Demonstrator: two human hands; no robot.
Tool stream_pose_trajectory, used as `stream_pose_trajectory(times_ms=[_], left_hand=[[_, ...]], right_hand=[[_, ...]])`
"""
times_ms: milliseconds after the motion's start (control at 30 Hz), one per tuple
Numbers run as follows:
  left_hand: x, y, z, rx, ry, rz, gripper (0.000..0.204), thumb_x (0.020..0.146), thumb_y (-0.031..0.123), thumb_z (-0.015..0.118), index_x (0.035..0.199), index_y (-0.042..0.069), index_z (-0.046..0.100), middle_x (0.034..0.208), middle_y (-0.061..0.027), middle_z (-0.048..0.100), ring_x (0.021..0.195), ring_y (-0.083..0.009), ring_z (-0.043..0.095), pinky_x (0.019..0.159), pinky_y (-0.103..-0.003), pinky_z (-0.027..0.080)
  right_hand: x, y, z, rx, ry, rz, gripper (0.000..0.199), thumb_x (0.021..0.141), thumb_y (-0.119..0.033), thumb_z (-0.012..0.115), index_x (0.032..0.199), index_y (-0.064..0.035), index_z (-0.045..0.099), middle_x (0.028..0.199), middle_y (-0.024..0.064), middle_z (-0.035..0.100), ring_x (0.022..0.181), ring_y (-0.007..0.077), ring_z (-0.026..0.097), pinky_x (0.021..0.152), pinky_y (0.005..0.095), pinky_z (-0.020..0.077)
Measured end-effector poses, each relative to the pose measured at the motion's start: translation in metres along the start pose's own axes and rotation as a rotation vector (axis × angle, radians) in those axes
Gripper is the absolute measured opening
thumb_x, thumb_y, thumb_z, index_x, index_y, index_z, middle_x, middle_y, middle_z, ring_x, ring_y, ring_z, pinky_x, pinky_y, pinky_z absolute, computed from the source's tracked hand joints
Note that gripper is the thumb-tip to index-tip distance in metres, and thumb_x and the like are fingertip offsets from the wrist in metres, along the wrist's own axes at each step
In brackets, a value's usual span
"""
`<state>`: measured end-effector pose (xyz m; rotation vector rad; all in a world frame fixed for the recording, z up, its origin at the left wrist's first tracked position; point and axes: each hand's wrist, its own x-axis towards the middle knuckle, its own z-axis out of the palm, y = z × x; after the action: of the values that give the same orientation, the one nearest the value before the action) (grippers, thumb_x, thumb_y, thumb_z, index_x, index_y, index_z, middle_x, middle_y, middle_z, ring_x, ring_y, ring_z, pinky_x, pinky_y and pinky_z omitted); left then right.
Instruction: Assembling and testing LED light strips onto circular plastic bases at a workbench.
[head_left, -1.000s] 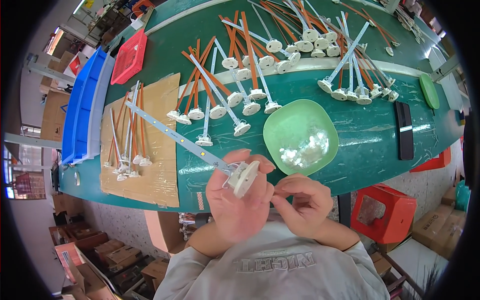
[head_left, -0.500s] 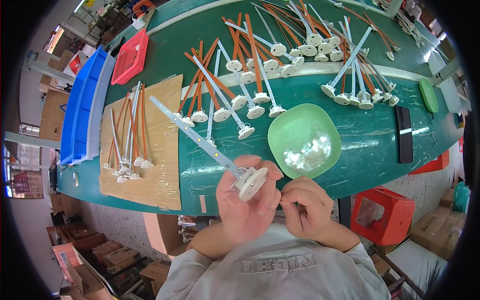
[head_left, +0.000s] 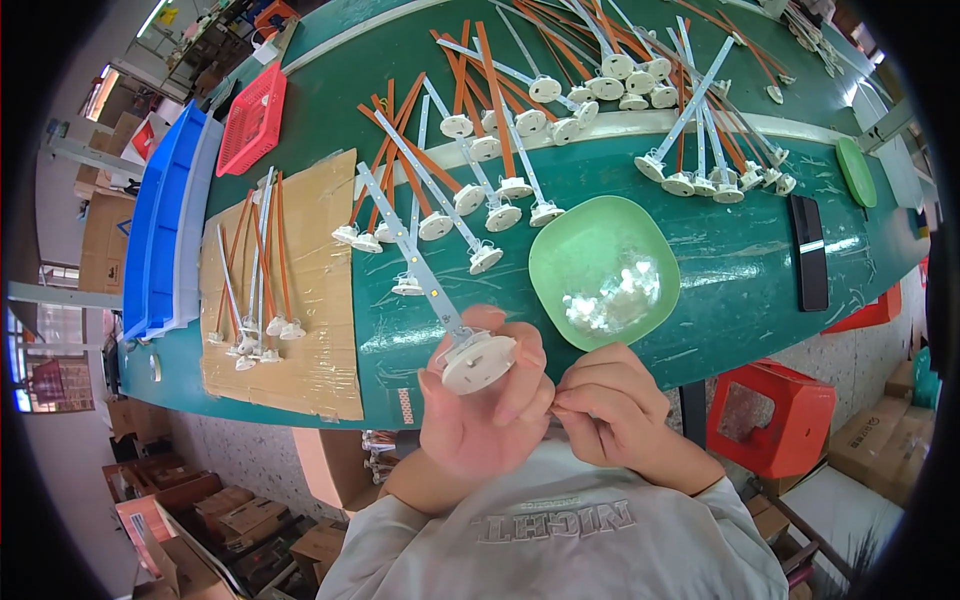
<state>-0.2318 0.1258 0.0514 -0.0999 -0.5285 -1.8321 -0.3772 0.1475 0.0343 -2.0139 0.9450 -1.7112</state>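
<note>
— What has been changed since a second ago?

— The round white base (head_left: 478, 361) with its long white strip (head_left: 410, 250) has been drawn down off the table edge toward the chest, and the right hand (head_left: 610, 415) has been brought against the left hand (head_left: 485, 420), where before it lay a little apart.

— How are the hands set?

— The left hand is closed around the base from below, fingers curled over its rim, with the strip slanting up and left over the green table (head_left: 760, 260). The right hand is pinched shut at the fingertips, touching the left fingers; what is pinched is too small to be told.

— What lies nearby?

— A green bowl (head_left: 560, 250) of small clear pieces (head_left: 615, 295) is just beyond the right hand. Finished strips with bases are fanned out farther up the table, and a smaller batch (head_left: 255, 290) is laid on a cardboard sheet (head_left: 320, 350) to the left.

— What could go wrong?

— It is judged that the strip's far end could be swung into the strips lying just beside it, since it overhangs them. The tiny pinched part could also be dropped into the lap, being held only at the fingertips off the table.
</note>
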Motion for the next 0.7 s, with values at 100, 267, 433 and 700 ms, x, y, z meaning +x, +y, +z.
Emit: stream_pose_trajectory(times_ms=[100, 267, 433, 700], left_hand=[[0.0, -0.001, 0.0, -0.031, -0.003, -0.003, 0.063, 0.103, 0.05, 0.048, 0.148, 0.008, 0.035, 0.124, -0.0151, 0.055, 0.066, -0.0066, 0.04, 0.061, -0.022, 0.033], [0.001, -0.008, 0.004, 0.046, 0.023, 0.035, 0.063, 0.102, 0.049, 0.05, 0.149, 0.009, 0.035, 0.126, -0.0161, 0.056, 0.073, -0.0113, 0.047, 0.068, -0.029, 0.039], [-0.007, -0.015, -0.009, 0.386, 0.004, 0.194, 0.062, 0.099, 0.034, 0.061, 0.149, 0.008, 0.037, 0.138, -0.0221, 0.053, 0.112, -0.033, 0.061, 0.101, -0.043, 0.044], [-0.019, -0.018, -0.014, 0.369, -0.013, 0.007, 0.064, 0.097, 0.019, 0.066, 0.151, 0.005, 0.035, 0.147, -0.024, 0.046, 0.135, -0.0395, 0.049, 0.111, -0.051, 0.04]], right_hand=[[-0.003, 0.001, -0.001, -0.02, -0.009, -0.021, 0.024, 0.075, 0.006, 0.076, 0.094, -0.0019, 0.064, 0.09, 0.0103, 0.064, 0.074, 0.0262, 0.061, 0.064, 0.0327, 0.0505], [-0.002, -0.003, -0.014, -0.094, -0.021, -0.015, 0.022, 0.077, 0.008, 0.072, 0.094, -0.0021, 0.063, 0.089, 0.0099, 0.064, 0.075, 0.0259, 0.06, 0.064, 0.0331, 0.0503], [0.015, -0.014, -0.032, -0.101, -0.011, 0.055, 0.02, 0.078, 0.009, 0.068, 0.094, -0.0013, 0.063, 0.087, 0.01, 0.064, 0.073, 0.025, 0.06, 0.064, 0.0329, 0.0499], [0.017, -0.013, -0.011, -0.041, 0.091, 0.029, 0.018, 0.081, 0.007, 0.069, 0.097, 0.0009, 0.064, 0.088, 0.0124, 0.068, 0.07, 0.0245, 0.062, 0.062, 0.0313, 0.0495]])
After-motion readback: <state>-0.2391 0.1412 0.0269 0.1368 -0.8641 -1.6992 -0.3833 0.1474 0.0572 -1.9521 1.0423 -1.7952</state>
